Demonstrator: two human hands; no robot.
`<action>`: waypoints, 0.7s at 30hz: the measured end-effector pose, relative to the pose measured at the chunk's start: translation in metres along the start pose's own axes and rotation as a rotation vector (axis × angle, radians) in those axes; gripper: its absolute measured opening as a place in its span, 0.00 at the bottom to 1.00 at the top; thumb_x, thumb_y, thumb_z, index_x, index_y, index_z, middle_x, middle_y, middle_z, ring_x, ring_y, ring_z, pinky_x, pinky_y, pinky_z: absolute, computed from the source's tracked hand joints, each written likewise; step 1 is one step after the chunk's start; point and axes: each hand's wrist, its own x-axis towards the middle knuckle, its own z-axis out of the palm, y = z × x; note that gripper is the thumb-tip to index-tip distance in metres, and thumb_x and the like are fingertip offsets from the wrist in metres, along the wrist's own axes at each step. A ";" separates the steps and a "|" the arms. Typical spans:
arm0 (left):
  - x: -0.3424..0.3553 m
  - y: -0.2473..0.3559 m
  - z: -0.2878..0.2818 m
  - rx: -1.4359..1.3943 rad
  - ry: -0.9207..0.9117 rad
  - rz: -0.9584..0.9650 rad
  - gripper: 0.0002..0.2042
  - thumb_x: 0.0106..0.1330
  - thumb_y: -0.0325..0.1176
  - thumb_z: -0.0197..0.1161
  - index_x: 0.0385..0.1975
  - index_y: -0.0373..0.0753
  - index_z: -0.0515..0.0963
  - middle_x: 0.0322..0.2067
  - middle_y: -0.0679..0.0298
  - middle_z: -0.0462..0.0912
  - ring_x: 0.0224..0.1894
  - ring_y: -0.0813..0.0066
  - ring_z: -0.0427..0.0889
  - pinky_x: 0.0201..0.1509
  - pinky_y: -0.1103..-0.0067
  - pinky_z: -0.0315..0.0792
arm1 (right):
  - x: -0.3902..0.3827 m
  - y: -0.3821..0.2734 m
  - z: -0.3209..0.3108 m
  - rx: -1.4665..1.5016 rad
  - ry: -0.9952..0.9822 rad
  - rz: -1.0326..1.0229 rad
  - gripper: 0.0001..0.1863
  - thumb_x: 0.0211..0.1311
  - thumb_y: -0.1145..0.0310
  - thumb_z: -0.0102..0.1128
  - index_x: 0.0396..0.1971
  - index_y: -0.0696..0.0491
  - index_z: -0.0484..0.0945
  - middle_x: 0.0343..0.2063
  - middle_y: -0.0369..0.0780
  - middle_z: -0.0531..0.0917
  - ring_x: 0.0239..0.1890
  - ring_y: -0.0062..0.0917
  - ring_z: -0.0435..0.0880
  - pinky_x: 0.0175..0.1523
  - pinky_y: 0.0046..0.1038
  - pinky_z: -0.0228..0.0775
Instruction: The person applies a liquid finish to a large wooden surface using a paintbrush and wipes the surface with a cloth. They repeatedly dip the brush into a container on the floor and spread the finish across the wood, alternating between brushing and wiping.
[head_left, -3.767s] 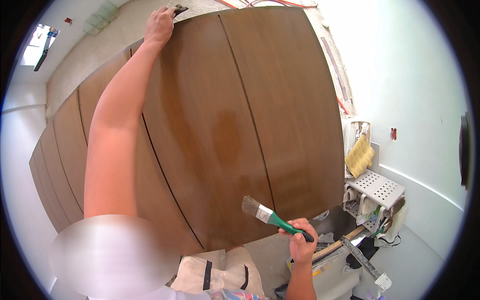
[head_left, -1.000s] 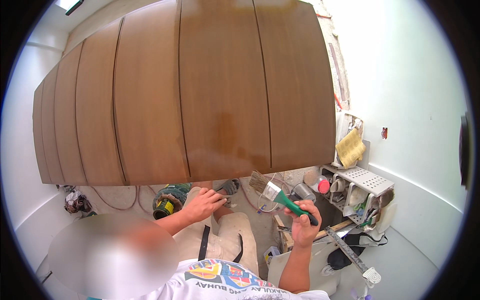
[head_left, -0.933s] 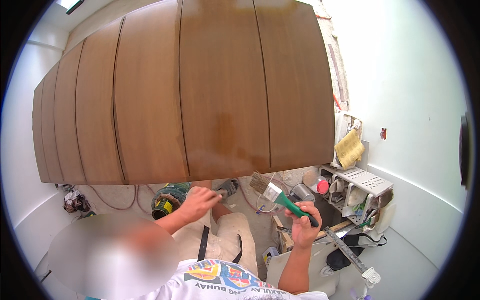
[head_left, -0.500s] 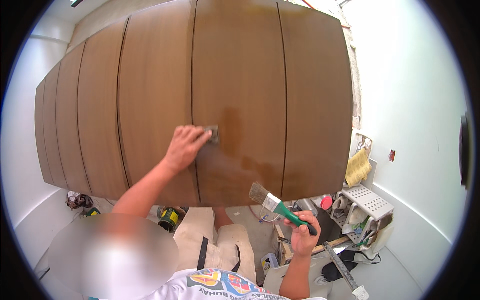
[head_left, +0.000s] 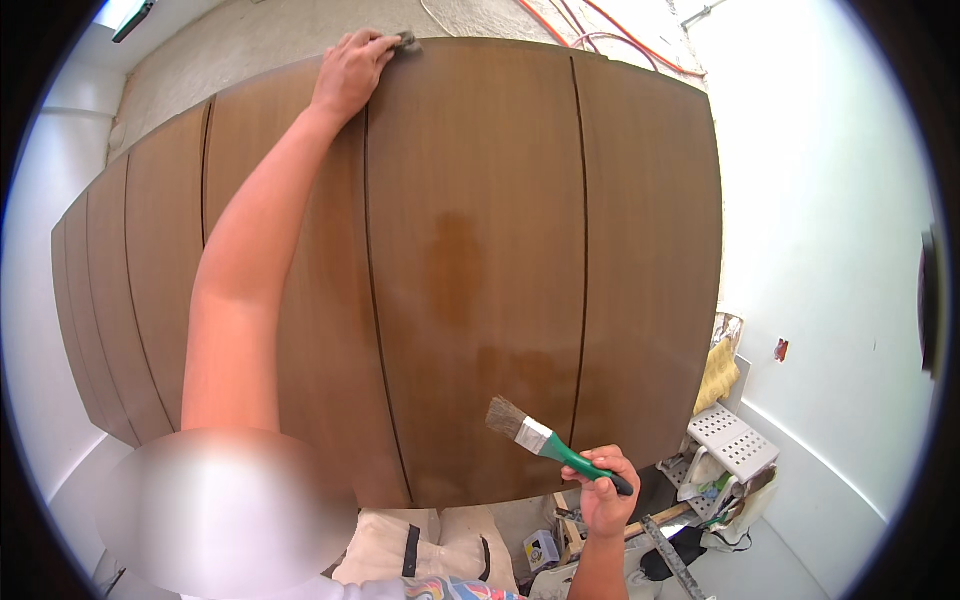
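A large brown wooden panel [head_left: 470,170] with dark vertical grooves spans most of the view, its surface glossy in the middle. At its top edge my left hand [head_left: 352,70] grips a small dark grey pad [head_left: 405,43], fingers bent over it, with the arm stretched across the panel. Near the panel's lower right edge my right hand [head_left: 605,495] is closed round the green handle of a paintbrush [head_left: 533,433], whose bristles point up and left, in front of the panel.
White walls [head_left: 820,180] flank the panel, with a small red-lined opening on the right one. A grey perforated plastic step stool [head_left: 733,437], a yellow cloth [head_left: 716,385] and assorted tools crowd the lower right. Red and orange hoses [head_left: 640,35] lie beyond the top edge.
Over the last second my left hand has moved from below the panel up across it to the top edge with the pad. My right hand and brush sit lower in view.
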 end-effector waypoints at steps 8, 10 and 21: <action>0.027 -0.018 -0.007 -0.047 0.012 0.088 0.10 0.72 0.32 0.64 0.49 0.42 0.87 0.44 0.58 0.87 0.45 0.52 0.86 0.51 0.63 0.78 | 0.011 -0.004 0.009 0.005 -0.015 -0.006 0.19 0.69 0.63 0.71 0.47 0.65 0.81 0.47 0.50 0.80 0.43 0.45 0.90 0.49 0.46 0.89; -0.012 -0.003 -0.016 -0.083 -0.182 0.017 0.12 0.73 0.35 0.63 0.54 0.46 0.85 0.48 0.61 0.85 0.53 0.58 0.82 0.58 0.64 0.73 | 0.004 -0.004 0.004 -0.004 -0.022 -0.020 0.19 0.69 0.63 0.70 0.47 0.64 0.81 0.47 0.50 0.80 0.43 0.45 0.90 0.48 0.45 0.89; -0.318 0.244 -0.159 -0.192 -0.290 -0.067 0.16 0.61 0.28 0.70 0.50 0.44 0.86 0.43 0.63 0.82 0.48 0.65 0.80 0.53 0.66 0.68 | -0.090 -0.007 -0.056 0.029 -0.073 -0.144 0.19 0.69 0.63 0.70 0.47 0.63 0.81 0.48 0.51 0.79 0.45 0.44 0.88 0.50 0.45 0.87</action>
